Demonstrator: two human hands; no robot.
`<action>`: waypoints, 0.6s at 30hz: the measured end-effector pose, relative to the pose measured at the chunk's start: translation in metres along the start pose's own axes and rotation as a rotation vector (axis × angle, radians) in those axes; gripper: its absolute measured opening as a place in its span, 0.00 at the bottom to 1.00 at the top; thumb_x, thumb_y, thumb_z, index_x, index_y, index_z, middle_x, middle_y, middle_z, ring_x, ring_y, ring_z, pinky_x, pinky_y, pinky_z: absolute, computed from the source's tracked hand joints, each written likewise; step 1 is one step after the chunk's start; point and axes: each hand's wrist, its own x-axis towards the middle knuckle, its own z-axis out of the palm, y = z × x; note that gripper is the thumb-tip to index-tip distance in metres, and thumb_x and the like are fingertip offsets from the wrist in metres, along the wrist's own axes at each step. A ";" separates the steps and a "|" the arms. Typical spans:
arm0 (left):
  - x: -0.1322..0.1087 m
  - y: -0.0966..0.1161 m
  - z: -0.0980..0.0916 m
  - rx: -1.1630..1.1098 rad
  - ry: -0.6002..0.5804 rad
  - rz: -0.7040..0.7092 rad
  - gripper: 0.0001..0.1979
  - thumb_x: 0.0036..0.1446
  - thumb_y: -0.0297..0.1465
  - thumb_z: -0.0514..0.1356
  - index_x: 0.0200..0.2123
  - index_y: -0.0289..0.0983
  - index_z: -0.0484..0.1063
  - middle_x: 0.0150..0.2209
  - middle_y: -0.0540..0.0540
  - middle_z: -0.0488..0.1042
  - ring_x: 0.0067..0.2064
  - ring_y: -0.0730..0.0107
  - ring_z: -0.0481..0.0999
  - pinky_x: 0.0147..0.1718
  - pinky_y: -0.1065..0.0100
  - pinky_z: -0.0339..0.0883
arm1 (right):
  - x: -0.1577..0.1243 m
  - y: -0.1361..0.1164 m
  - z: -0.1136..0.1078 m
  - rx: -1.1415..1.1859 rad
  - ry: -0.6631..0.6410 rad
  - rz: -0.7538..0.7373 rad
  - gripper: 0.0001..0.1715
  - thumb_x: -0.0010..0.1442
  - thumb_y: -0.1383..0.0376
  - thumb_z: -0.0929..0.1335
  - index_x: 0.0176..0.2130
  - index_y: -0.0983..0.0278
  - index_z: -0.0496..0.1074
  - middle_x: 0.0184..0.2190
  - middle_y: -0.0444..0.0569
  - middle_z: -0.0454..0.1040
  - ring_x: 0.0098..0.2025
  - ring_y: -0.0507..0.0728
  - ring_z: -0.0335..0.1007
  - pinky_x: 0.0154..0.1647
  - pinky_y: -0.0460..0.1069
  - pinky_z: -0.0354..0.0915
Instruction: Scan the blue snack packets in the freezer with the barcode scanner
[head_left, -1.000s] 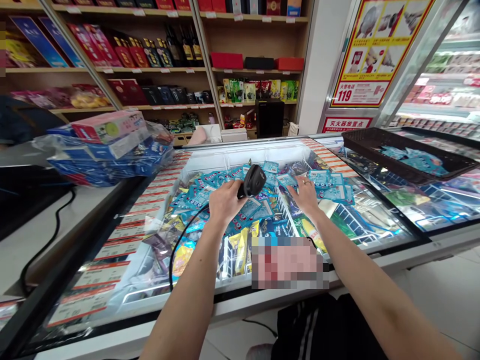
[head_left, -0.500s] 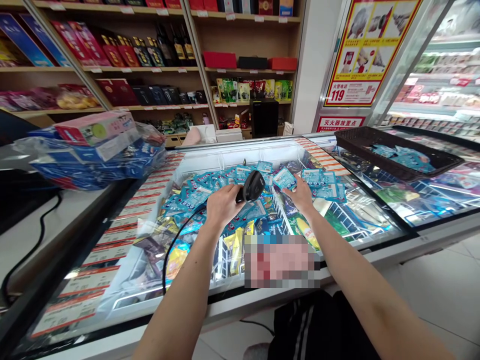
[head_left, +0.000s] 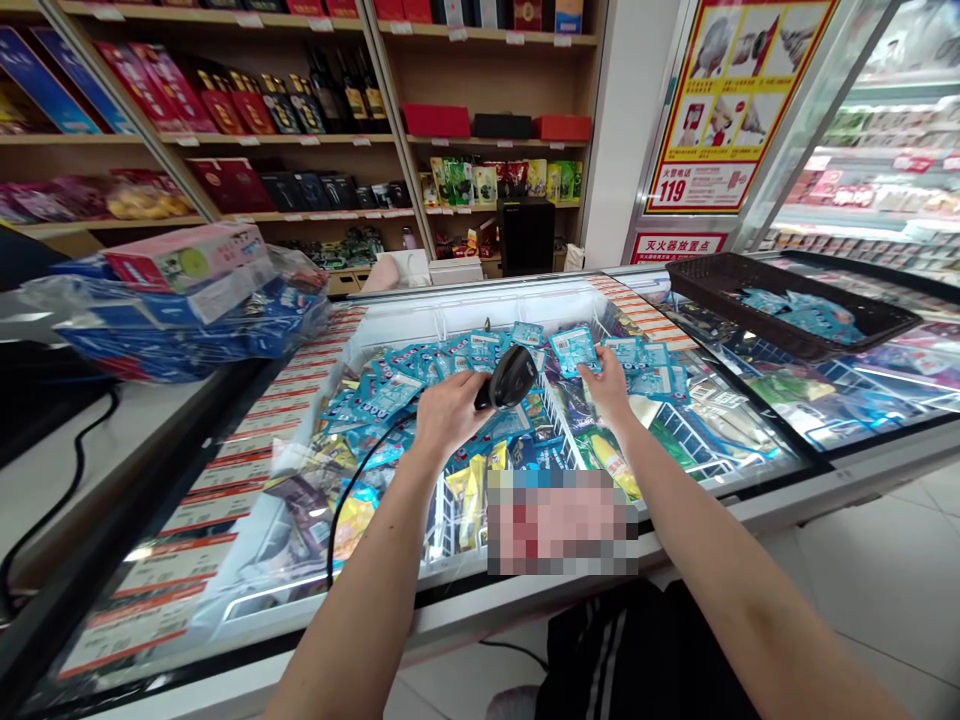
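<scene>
My left hand (head_left: 448, 412) is closed round the handle of a black corded barcode scanner (head_left: 510, 378), held over the open chest freezer (head_left: 420, 318). Its head points right, toward a small blue packet (head_left: 573, 351) that my right hand (head_left: 607, 385) pinches and holds up just above the freezer. Below both hands lie several blue packets of the same kind (head_left: 397, 385), spread over the freezer's wire baskets. The scanner's black cable (head_left: 346, 500) hangs down past my left forearm.
A black tray (head_left: 784, 305) with more blue packets rests on the freezer's glass lid at right. A plastic-wrapped stack of boxes (head_left: 187, 295) sits on the counter at left. Shelves of boxed goods stand behind. A fire-safety poster (head_left: 731, 100) hangs on the wall.
My right hand went from lying flat on the packets to pinching one blue packet and lifting it. The scanner in my left hand tilted toward that packet.
</scene>
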 end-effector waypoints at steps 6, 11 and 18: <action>0.000 0.003 -0.002 -0.024 -0.006 0.001 0.16 0.54 0.40 0.54 0.45 0.42 0.68 0.40 0.46 0.74 0.40 0.62 0.73 0.28 0.68 0.60 | 0.000 -0.001 -0.002 0.025 -0.032 0.008 0.20 0.54 0.58 0.63 0.46 0.62 0.63 0.41 0.51 0.71 0.38 0.57 0.68 0.35 0.52 0.66; 0.000 0.004 -0.004 -0.042 0.006 0.016 0.15 0.54 0.39 0.54 0.45 0.43 0.67 0.40 0.48 0.74 0.40 0.63 0.73 0.28 0.68 0.59 | 0.000 -0.002 -0.003 0.020 -0.034 0.020 0.21 0.54 0.57 0.64 0.46 0.61 0.63 0.41 0.50 0.72 0.38 0.58 0.68 0.35 0.53 0.66; 0.000 0.006 -0.006 -0.052 0.006 0.043 0.16 0.53 0.37 0.54 0.46 0.43 0.67 0.40 0.48 0.74 0.41 0.63 0.73 0.29 0.68 0.59 | 0.000 0.002 -0.001 0.004 -0.021 0.027 0.21 0.54 0.56 0.64 0.46 0.61 0.63 0.41 0.51 0.71 0.40 0.59 0.68 0.35 0.54 0.67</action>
